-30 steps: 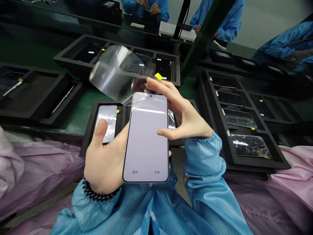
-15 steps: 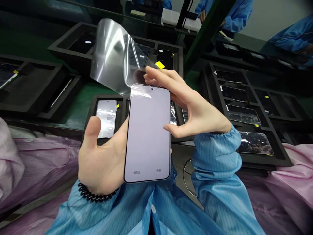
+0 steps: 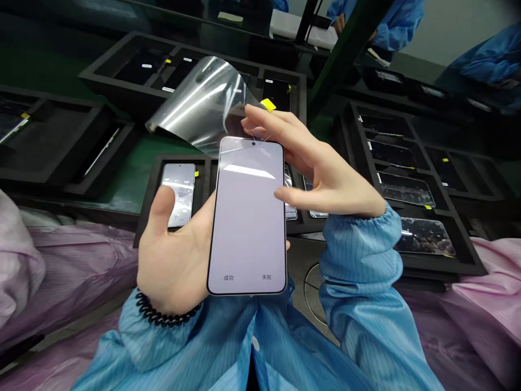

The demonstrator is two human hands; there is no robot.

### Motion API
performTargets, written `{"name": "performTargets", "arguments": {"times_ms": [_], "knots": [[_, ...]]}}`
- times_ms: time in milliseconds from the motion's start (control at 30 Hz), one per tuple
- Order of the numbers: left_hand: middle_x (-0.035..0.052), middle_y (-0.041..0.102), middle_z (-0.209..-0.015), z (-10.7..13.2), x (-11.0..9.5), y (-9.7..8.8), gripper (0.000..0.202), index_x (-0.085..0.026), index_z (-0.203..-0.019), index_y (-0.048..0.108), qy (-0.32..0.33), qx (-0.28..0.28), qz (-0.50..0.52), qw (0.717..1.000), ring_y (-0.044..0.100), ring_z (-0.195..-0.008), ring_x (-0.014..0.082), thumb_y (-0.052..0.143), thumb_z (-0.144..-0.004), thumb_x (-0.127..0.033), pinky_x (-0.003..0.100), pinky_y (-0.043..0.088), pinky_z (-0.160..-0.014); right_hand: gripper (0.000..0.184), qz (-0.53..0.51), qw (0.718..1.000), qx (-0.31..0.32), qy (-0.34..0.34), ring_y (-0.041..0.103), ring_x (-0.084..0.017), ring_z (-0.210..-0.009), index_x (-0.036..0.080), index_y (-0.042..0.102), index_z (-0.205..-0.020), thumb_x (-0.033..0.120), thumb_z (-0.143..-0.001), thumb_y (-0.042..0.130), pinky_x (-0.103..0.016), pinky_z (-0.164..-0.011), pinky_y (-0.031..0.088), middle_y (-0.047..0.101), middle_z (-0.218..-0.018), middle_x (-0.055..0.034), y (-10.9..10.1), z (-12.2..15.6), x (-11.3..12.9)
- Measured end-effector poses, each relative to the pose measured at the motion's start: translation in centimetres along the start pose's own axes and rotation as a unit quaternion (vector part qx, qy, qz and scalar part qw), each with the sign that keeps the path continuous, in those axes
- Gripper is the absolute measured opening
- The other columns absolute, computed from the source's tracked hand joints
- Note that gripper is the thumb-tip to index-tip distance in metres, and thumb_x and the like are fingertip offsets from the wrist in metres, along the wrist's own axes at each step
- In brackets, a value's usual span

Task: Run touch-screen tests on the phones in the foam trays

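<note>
A smartphone (image 3: 248,222) with a lit pale screen, two short labels near its bottom, lies upright across my left hand (image 3: 175,258). The palm and fingers support it from behind, with the thumb held out to the side. My right hand (image 3: 301,157) is at the phone's upper right, its thumb tip at the screen's right edge. A curled sheet of clear film (image 3: 203,103) stretches left from the right hand's bent fingers, above the phone's top edge. A yellow tab (image 3: 267,105) shows beside the index finger. The exact grip on the film is partly hidden.
Below the hands is a black tray (image 3: 152,179) with a lit phone (image 3: 179,190) in it. Other phone trays stand behind (image 3: 109,81), at left (image 3: 49,141) and at right (image 3: 442,203). A green post (image 3: 345,54) rises behind. People in pink sleeves (image 3: 77,260) sit on both sides.
The film's upper curl has dropped and folded lower, uncovering more of the tray behind. Phone and both hands have risen slightly; a bright reflection now crosses the upper screen.
</note>
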State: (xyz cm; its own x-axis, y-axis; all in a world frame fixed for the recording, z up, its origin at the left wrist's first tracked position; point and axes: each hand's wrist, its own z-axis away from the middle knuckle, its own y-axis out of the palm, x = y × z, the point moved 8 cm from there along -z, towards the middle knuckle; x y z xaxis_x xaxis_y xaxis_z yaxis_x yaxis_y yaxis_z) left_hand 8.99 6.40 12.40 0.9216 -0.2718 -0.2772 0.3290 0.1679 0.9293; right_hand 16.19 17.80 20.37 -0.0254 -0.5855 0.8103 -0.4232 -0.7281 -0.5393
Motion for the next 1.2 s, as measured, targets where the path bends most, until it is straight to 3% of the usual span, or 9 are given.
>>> {"name": "performTargets", "arguments": {"times_ms": [67, 167, 267, 433, 533, 633, 833, 967, 1200], "knots": [[0.0084, 0.066, -0.14, -0.3, -0.1, 0.2, 0.082, -0.03, -0.157, 0.037, 0.003, -0.01, 0.01, 1.0, 0.062, -0.13, 0.0386, 0.024, -0.094, -0.079, 0.061, 0.063, -0.091, 0.059, -0.049, 0.997, -0.058, 0.034, 0.039, -0.025, -0.151, 0.03, 0.048, -0.15, 0.038, -0.092, 0.055, -0.044, -0.129, 0.033, 0.049, -0.158, 0.0044, -0.4, -0.1, -1.2], [0.0087, 0.065, -0.141, -0.6, -0.2, 0.3, 0.084, -0.027, -0.158, 0.036, 0.015, -0.019, 0.007, 1.0, 0.06, -0.132, 0.0387, 0.021, -0.094, -0.079, 0.063, 0.061, -0.096, 0.053, -0.11, 0.983, -0.128, 0.067, 0.044, -0.025, -0.149, 0.03, 0.054, -0.145, 0.048, -0.095, 0.044, -0.046, -0.127, 0.036, 0.056, -0.153, 0.0043, -0.6, -0.2, -2.4], [0.0082, 0.064, -0.143, -0.7, -0.4, 0.0, 0.083, -0.026, -0.157, 0.036, 0.033, -0.028, 0.002, 0.999, 0.059, -0.135, 0.0356, 0.018, -0.095, -0.078, 0.06, 0.061, -0.099, 0.053, -0.127, 0.979, -0.144, 0.07, 0.045, -0.025, -0.148, 0.029, 0.056, -0.143, 0.051, -0.096, 0.041, -0.046, -0.126, 0.037, 0.057, -0.151, 0.0044, -0.1, -0.4, -2.4], [0.0091, 0.062, -0.145, -0.6, -0.5, 0.4, 0.083, -0.027, -0.16, 0.031, 0.026, 0.015, 0.023, 0.999, 0.06, -0.134, 0.034, 0.016, -0.095, -0.078, 0.056, 0.062, -0.096, 0.05, -0.126, 0.975, -0.159, 0.091, 0.044, -0.025, -0.149, 0.038, 0.06, -0.137, 0.057, -0.093, 0.043, -0.045, -0.126, 0.039, 0.059, -0.148, 0.0095, -0.1, -0.4, -2.8], [0.0088, 0.06, -0.147, -0.5, -0.6, 0.5, 0.082, -0.027, -0.16, 0.03, 0.028, 0.012, 0.022, 0.999, 0.056, -0.138, 0.0352, 0.016, -0.096, -0.077, 0.059, 0.059, -0.1, 0.056, -0.122, 0.986, -0.103, 0.044, 0.042, -0.022, -0.151, 0.036, 0.054, -0.143, 0.046, -0.088, 0.057, -0.041, -0.129, 0.036, 0.055, -0.153, 0.0097, 0.0, -0.4, -2.4], [0.0079, 0.061, -0.146, -0.4, -0.6, 0.2, 0.08, -0.029, -0.158, 0.033, 0.027, -0.011, -0.006, 1.0, 0.052, -0.141, 0.038, 0.02, -0.096, -0.077, 0.063, 0.057, -0.1, 0.081, -0.08, 0.996, -0.033, 0.011, 0.037, -0.024, -0.153, 0.035, 0.049, -0.148, 0.031, -0.072, 0.077, -0.036, -0.128, 0.037, 0.047, -0.159, 0.0084, 0.3, -0.3, -2.0], [0.0058, 0.061, -0.146, -0.4, -0.5, 0.2, 0.082, -0.032, -0.16, 0.029, 0.022, -0.015, -0.031, 0.999, 0.046, -0.146, 0.0394, 0.028, -0.093, -0.077, 0.066, 0.053, -0.105, 0.091, -0.054, 0.998, 0.016, -0.004, 0.03, -0.021, -0.156, 0.009, 0.026, -0.159, 0.018, -0.078, 0.068, -0.035, -0.13, 0.029, 0.033, -0.166, -0.0128, 0.4, -0.5, -1.0], [0.0051, 0.06, -0.147, 0.0, -0.5, -0.2, 0.082, -0.033, -0.161, 0.028, 0.022, -0.035, -0.038, 0.998, 0.043, -0.148, 0.04, 0.03, -0.092, -0.078, 0.066, 0.054, -0.104, 0.09, -0.022, 0.999, 0.033, 0.005, 0.03, -0.022, -0.156, 0.019, 0.028, -0.158, 0.021, -0.079, 0.07, -0.039, -0.131, 0.028, 0.034, -0.166, -0.0078, 0.5, -0.5, -0.7], [0.0068, 0.062, -0.145, 0.4, 0.0, 0.7, 0.08, -0.029, -0.161, 0.029, 0.008, 0.028, 0.008, 1.0, 0.06, -0.135, 0.0328, 0.026, -0.096, -0.076, 0.055, 0.058, -0.104, 0.087, -0.01, 0.999, 0.034, -0.003, 0.032, -0.024, -0.155, 0.021, 0.033, -0.156, 0.024, -0.079, 0.074, -0.04, -0.13, 0.028, 0.027, -0.169, -0.0042, 0.5, -0.1, 0.3]]}}
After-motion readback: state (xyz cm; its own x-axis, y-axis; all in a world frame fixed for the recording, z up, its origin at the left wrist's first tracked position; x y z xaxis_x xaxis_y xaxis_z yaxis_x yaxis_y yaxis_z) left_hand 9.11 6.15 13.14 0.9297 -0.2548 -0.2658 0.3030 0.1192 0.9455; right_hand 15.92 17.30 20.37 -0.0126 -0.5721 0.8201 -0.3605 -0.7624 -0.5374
